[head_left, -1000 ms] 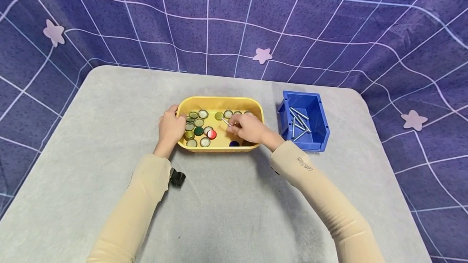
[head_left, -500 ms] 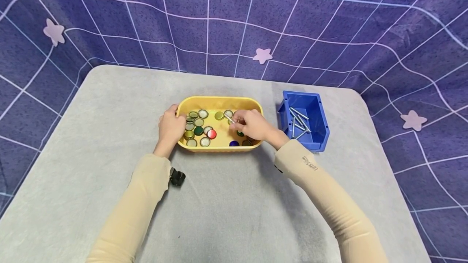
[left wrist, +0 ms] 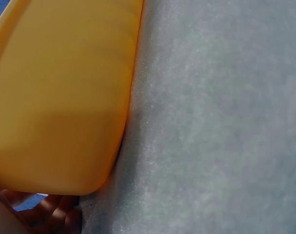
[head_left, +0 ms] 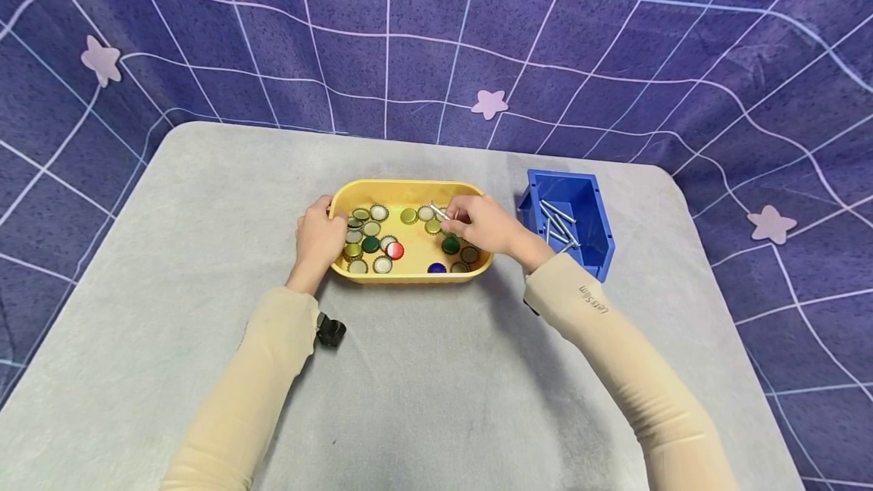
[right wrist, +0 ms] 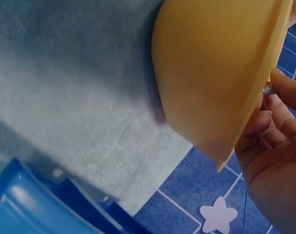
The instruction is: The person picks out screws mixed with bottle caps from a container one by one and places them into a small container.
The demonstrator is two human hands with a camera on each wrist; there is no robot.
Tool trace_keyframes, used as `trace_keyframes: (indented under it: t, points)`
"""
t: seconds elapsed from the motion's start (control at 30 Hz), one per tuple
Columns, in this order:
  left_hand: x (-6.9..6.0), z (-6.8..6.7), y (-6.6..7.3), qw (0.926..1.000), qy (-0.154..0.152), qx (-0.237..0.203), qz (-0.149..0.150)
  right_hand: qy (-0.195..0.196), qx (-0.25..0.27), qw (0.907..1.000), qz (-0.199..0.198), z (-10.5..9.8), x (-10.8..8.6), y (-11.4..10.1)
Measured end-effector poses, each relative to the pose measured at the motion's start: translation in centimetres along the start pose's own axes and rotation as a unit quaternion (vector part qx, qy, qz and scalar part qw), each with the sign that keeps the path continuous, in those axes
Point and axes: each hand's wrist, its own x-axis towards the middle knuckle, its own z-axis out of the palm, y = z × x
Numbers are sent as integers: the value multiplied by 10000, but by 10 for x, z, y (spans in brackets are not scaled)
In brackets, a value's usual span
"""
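Note:
My left hand (head_left: 320, 237) grips the left end of a yellow oblong tub (head_left: 409, 279), with the thumb over the rim. In the left wrist view its curled fingers (left wrist: 65, 214) show at the tub's end. My right hand (head_left: 487, 224) is over the tub's right end and pinches a slim silvery bolt (head_left: 439, 211) between thumb and fingertips. In the right wrist view only a bit of the bolt (right wrist: 268, 89) shows beyond the tub rim. Several bottle caps, such as a green one (head_left: 450, 245) and a red-and-white one (head_left: 395, 251), lie on the tub's floor.
A blue bin (head_left: 600, 248) with several silvery bolts (head_left: 561, 226) stands right of the tub, partly behind my right forearm. Both containers rest on a grey tabletop (head_left: 409, 385). A purple-blue curtain (head_left: 341, 36) with stars hangs behind.
My right hand has moved right and slightly back with the pinched bolt, towards the tub's right end, uncovering more caps. The left hand has stayed on the tub.

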Motion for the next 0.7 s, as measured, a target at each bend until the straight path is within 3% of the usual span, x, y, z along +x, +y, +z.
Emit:
trace_keyframes:
  t: [0.7]
  points:
    - [-1, 0, 0, 10000, -14, -45, 7, 281, -187, 9990, 305, -28, -10, 7]
